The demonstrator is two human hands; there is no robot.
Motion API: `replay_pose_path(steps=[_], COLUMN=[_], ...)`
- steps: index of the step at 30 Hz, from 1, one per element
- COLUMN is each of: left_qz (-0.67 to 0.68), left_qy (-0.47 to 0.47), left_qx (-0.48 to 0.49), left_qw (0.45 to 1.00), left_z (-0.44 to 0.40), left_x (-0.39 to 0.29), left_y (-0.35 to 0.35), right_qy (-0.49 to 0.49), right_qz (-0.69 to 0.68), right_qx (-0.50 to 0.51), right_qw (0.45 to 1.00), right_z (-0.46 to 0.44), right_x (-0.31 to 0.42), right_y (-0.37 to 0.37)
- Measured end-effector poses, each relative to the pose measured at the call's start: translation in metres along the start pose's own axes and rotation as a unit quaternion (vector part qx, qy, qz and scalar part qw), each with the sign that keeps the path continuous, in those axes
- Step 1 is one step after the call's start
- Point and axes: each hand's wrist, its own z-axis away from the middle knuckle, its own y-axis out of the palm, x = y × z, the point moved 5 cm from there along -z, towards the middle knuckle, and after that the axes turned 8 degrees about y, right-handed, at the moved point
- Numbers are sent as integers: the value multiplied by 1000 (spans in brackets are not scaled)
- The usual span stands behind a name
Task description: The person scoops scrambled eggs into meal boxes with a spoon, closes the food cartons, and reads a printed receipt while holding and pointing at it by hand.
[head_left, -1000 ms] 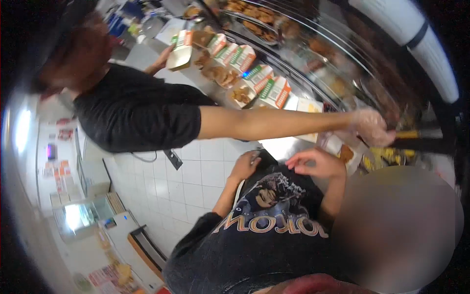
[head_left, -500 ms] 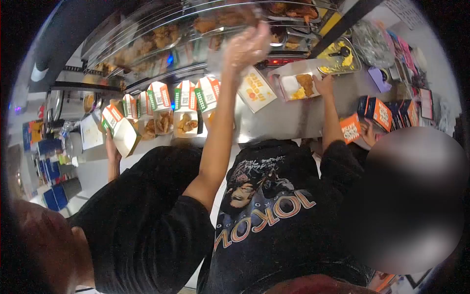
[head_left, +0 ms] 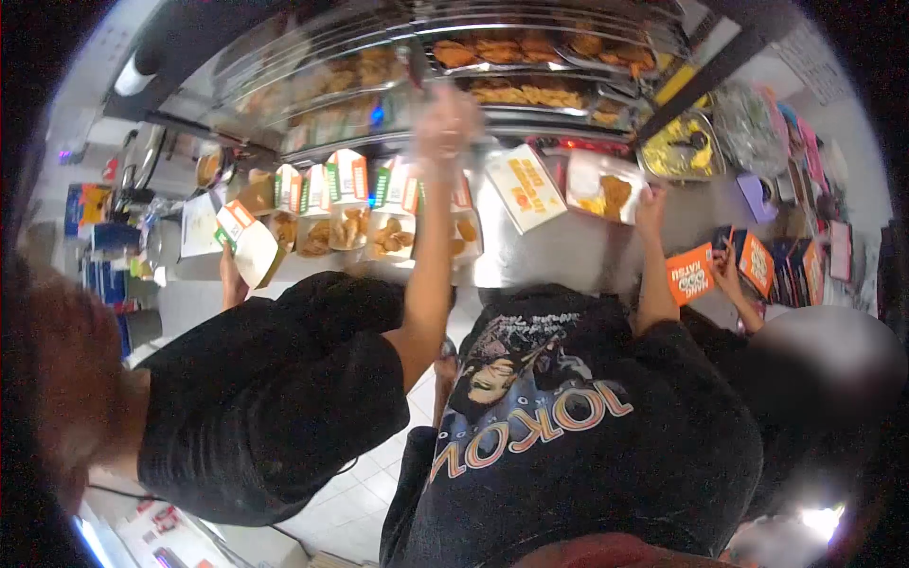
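My right hand grips the right edge of an open white takeaway box. Inside lie a piece of fried chicken and something yellow. A closed box lid with orange lettering lies left of it on the metal counter. Low beside my shirt is my left hand, small and partly hidden; its fingers cannot be made out. To my left, a co-worker's blurred raised hand reaches toward the display case, while their other hand holds an empty-looking carton.
Several open cartons of fried chicken line the counter's left half. A glass display case stands behind. A tray of yellow food sits at the back right. Another person's hand holds an orange box.
The view has shifted, showing more of the display case. The co-worker's raised hand has moved left. My left hand has come into view; my right hand still holds the box.
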Motion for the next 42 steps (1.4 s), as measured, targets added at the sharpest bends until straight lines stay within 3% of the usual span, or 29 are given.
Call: replay_pose_path(steps=[1, 2, 3, 5, 9, 14, 17, 19, 22, 26, 31, 35, 36, 39, 40, 42], left_qz=[171, 338, 497, 606, 641, 592, 559, 557, 590, 661, 687, 693, 697, 700, 700, 696], left_qy=[42, 81, 83, 21, -149, -330, -406, -425, -379, -231, -74, -8, 1, 10, 7, -13], left_qx=[48, 94, -32, -1, 210, 397, 443, 433, 369, 214, 54, 3, -3, -6, -2, 16], left_qw=[983, 933, 863, 795, 723, 619, 571, 566, 610, 681, 721, 721, 717, 714, 714, 717], left_z=[-17, -29, -44, 3, 192, 400, 456, 463, 380, 200, 62, 15, 10, 6, 6, 7], left_x=[-25, -50, -61, -53, -37, -27, -16, -17, 5, 42, 56, 35, 25, -13, -21, -33], left_y=[-14, -24, -47, -79, -102, -149, -177, -175, -160, -145, -164, -176, -178, -168, -162, -148], right_qy=[3, 1, 0, 50, 19, 21, 7, -9, 32, 150, 163, 133, 167, 151, 158, 159], right_qz=[-23, -31, -38, -56, -96, -111, -139, -182, -171, -204, -236, -143, -236, -215, -165, -196], right_qx=[-10, -37, -59, -49, 9, 27, 86, 154, 171, 242, 222, 206, 257, 224, 201, 221], right_qw=[1000, 999, 998, 996, 995, 993, 986, 971, 970, 937, 932, 959, 922, 938, 952, 942], right_z=[5, 7, 11, 16, -18, 8, 24, 44, 49, 86, 88, 66, 97, 90, 101, 105], right_x=[4, 3, 0, -5, -77, -7, 29, 60, 48, 102, 91, 52, 105, 89, 117, 131], right_y=[-4, -8, -12, -19, -22, -42, -28, -18, 12, 34, 67, 91, 80, 94, 85, 84])
